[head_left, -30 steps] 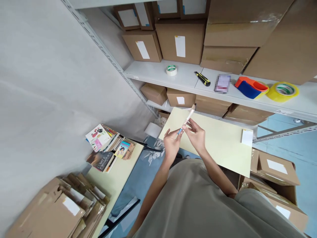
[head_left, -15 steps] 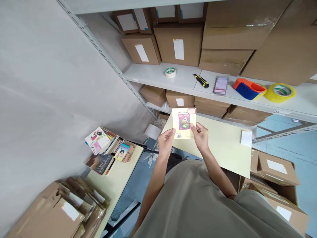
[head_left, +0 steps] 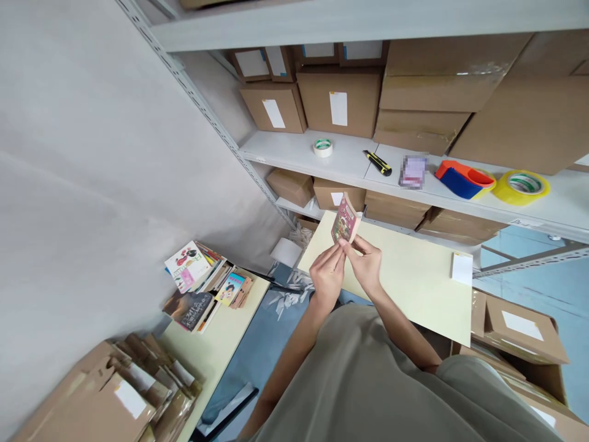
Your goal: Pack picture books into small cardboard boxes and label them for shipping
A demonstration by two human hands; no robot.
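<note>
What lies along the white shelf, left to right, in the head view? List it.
White tape roll → yellow-and-black utility knife → blurred purple item → orange-and-blue tape dispenser → yellow tape roll.

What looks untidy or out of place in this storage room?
White scraps lie scattered on the blue floor beside the table. The books on the side table sit in a loose, fanned pile.

Single head-worn camera, looking forward and steeply down over the wearer's torso at the pale surface (head_left: 414, 276); metal shelf (head_left: 350, 156) directly beyond it, seen at close range
</note>
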